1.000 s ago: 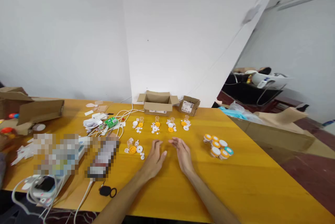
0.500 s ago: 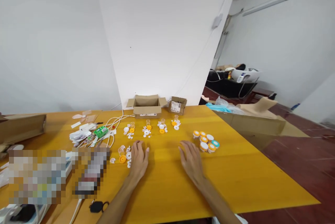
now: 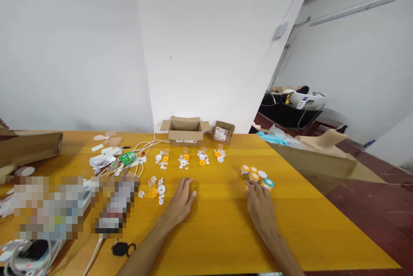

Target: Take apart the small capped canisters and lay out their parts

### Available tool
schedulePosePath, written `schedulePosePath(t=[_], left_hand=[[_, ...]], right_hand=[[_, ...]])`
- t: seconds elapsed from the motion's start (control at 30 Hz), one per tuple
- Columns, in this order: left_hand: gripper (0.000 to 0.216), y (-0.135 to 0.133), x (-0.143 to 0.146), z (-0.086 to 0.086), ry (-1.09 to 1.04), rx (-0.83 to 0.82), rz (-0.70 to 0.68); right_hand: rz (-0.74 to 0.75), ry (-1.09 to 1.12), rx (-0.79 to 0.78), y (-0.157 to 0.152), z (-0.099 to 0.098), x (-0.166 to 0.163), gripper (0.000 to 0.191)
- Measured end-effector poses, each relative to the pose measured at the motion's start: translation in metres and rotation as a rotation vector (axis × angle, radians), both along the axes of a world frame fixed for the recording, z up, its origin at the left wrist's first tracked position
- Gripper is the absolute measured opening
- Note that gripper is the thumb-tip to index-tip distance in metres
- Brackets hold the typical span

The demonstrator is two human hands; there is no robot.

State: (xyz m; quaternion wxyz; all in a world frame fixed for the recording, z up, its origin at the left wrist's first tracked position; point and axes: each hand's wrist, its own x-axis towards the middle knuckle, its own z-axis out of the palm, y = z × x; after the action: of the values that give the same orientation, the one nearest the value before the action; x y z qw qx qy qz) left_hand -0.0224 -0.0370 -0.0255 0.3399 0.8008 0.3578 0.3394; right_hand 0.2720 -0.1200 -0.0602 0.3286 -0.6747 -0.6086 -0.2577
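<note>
My left hand [image 3: 180,202] hovers over or rests on the table, fingers stretched out and nothing in it. To its left lies a group of loose parts: an orange disc [image 3: 153,193], a white disc [image 3: 161,189], a clear cup [image 3: 152,184] and small white pieces. At the near side of a cluster of small round capped containers [image 3: 254,176], my right hand [image 3: 260,208] has its fingers extended and partly covers the front ones. Whether it touches them I cannot tell. Most caps are orange and white; one container [image 3: 269,182] is teal.
Several more part groups [image 3: 183,159] lie in a row before an open cardboard box [image 3: 185,131] and a smaller box [image 3: 222,133]. Cables, a green packet [image 3: 128,158] and a black key fob [image 3: 120,249] lie left. A big carton [image 3: 322,159] stands beyond the right edge.
My right hand has moved right, onto the near side of the container cluster. My left hand has shifted right, away from the loose parts. The view has turned slightly left.
</note>
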Motion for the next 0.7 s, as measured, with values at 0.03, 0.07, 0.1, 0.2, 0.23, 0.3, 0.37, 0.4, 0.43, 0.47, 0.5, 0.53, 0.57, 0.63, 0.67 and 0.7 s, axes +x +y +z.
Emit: schedulePosePath(t=[0.03,0.07,0.1,0.2,0.23,0.3,0.37,0.4,0.43,0.47,0.5,0.53,0.57,0.63,0.67,0.7], left_hand=[[0.037,0.001,0.001,-0.001,-0.016,-0.001,0.017],[0.035,0.002,0.001,-0.002,-0.032,-0.002,0.04],[0.034,0.003,0.002,-0.003,-0.047,-0.005,0.067],[0.031,0.007,0.003,-0.004,-0.083,-0.019,0.159],[0.031,0.007,0.003,-0.004,-0.093,-0.025,0.181],[0.031,0.007,0.003,-0.002,-0.119,-0.037,0.189],[0.033,0.006,0.002,0.003,-0.155,-0.061,0.136],[0.034,0.004,0.002,0.006,-0.173,-0.078,0.089],[0.035,0.003,0.001,0.009,-0.186,-0.094,0.032],[0.037,0.002,0.001,0.012,-0.195,-0.102,-0.02],[0.038,0.001,0.001,0.013,-0.202,-0.1,-0.06],[0.038,0.001,0.002,0.014,-0.207,-0.095,-0.074],[0.039,0.002,0.002,0.014,-0.211,-0.091,-0.063],[0.039,0.004,0.002,0.013,-0.219,-0.103,0.002],[0.039,0.004,0.002,0.013,-0.218,-0.116,0.024],[0.038,0.005,0.002,0.012,-0.214,-0.128,0.029]], right_hand=[[0.044,0.02,0.013,0.001,0.001,-0.002,0.031],[0.085,0.049,0.022,0.001,0.001,-0.007,0.028],[0.122,0.091,0.023,0.002,0.002,-0.012,0.026],[0.243,0.298,-0.057,0.006,0.003,-0.038,0.024],[0.289,0.385,-0.111,0.008,0.004,-0.048,0.024],[0.398,0.54,-0.227,0.015,0.006,-0.07,0.026],[0.484,0.656,-0.315,0.025,0.01,-0.092,0.032],[0.516,0.702,-0.346,0.031,0.012,-0.103,0.036],[0.554,0.744,-0.369,0.037,0.015,-0.113,0.038],[0.602,0.782,-0.386,0.043,0.017,-0.122,0.039],[0.664,0.812,-0.398,0.049,0.02,-0.131,0.037],[0.716,0.837,-0.403,0.054,0.023,-0.138,0.034],[0.737,0.858,-0.391,0.059,0.025,-0.145,0.031],[0.75,0.893,-0.363,0.064,0.029,-0.153,0.026],[0.747,0.923,-0.345,0.065,0.03,-0.154,0.024],[0.745,0.966,-0.327,0.066,0.03,-0.154,0.024]])
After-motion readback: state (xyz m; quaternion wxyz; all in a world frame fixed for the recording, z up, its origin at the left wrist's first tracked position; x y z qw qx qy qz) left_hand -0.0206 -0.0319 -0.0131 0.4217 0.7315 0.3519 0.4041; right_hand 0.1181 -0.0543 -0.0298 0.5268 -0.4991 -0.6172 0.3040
